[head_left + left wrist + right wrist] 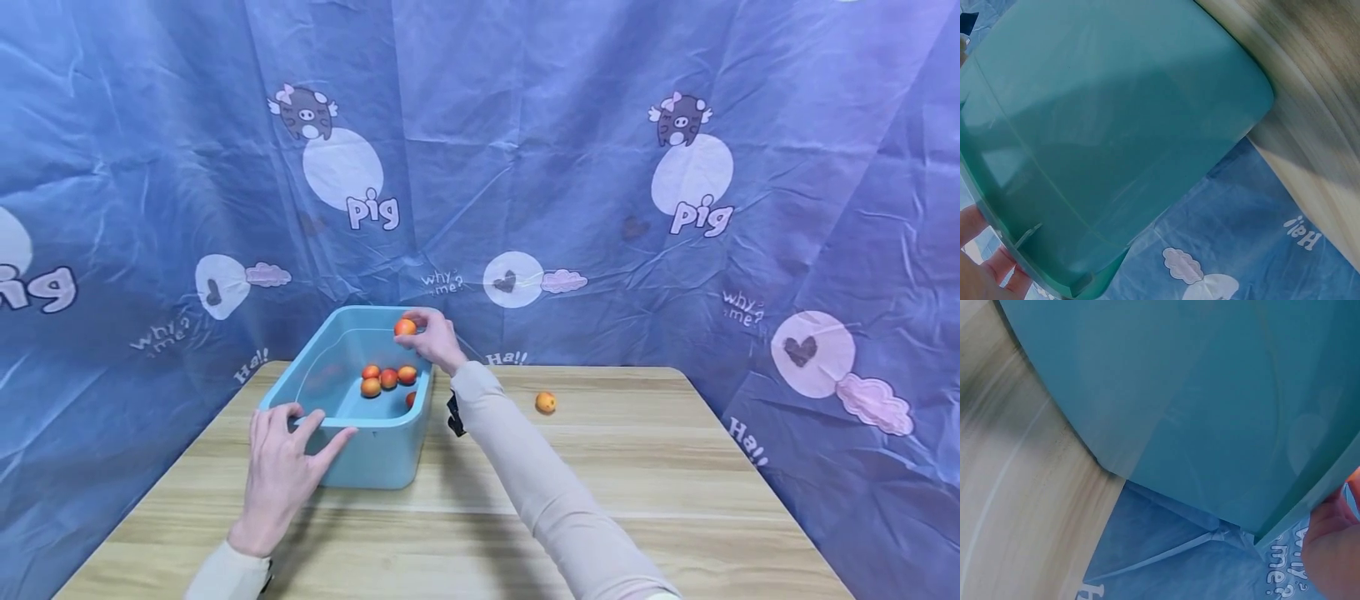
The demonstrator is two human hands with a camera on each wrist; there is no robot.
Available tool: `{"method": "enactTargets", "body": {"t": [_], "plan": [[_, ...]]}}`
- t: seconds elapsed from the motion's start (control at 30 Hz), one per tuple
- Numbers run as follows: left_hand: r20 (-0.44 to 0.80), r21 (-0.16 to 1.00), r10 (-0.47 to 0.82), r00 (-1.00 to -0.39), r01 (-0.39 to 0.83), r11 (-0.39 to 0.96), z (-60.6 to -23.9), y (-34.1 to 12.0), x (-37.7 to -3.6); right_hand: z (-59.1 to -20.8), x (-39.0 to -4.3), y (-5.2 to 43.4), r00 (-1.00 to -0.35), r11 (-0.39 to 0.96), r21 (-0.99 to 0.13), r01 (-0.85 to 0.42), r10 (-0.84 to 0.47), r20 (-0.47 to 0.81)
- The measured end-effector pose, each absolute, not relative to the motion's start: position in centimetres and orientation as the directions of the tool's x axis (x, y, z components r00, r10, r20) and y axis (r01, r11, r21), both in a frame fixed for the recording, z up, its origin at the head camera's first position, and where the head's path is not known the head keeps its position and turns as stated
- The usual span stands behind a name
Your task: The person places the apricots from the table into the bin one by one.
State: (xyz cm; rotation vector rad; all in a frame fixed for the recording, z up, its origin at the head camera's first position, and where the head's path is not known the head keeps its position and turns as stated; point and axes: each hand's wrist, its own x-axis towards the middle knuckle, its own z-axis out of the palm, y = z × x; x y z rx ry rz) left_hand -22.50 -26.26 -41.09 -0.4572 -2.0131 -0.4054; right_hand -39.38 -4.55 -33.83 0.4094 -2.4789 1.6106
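Looking down from the head camera, a light wooden bench (600, 467) stands before a blue cloth backdrop (525, 125) printed with pigs, hearts and clouds. A blue plastic tub (390, 458) sits on the bench at about ten o'clock from its middle. The right hand (435, 337) reaches over the tub's far rim at twelve o'clock and pinches an orange-red fruit (405, 327) between thumb and fingertips, holding it above the tub's inside. Four more fruits (387, 379) lie in a cluster on the tub floor, with part of another showing near the right wall. The left hand (285, 467) rests on the tub's near rim at six o'clock, fingers spread and straight, the thumb stretched along the rim; it grips nothing. One loose fruit (545, 403) lies on the bench well apart from the tub, at three o'clock from it.

The left wrist camera shows the tub's outer wall (1116, 137) filling most of the picture, with the left hand's fingers (972, 225) pressed against its edge at eight o'clock. A blurred strip of bench (1316, 119) and the backdrop show at three to five o'clock.

The right wrist camera shows the tub's outer wall (1210, 406) from outside, blurred bench (1016, 500) at nine o'clock, and a bit of the right hand (1332, 550) at four o'clock beyond the rim; the fruit is barely visible there.
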Motion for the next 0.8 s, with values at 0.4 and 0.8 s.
{"method": "enactTargets", "body": {"t": [0.4,0.8], "plan": [[0.893,0.082,0.143,-0.426,0.469,0.880,-41.20,-25.86,-22.64,-33.45,-39.83,-4.41,-0.954,0.456,-0.840,-0.293,-0.201,0.223],[0.902,0.092,0.131,-0.411,0.479,0.873,-41.49,-25.94,-22.59,-34.19,-39.56,-4.00,-0.946,0.236,-0.919,-0.316,-0.156,0.285]]}}
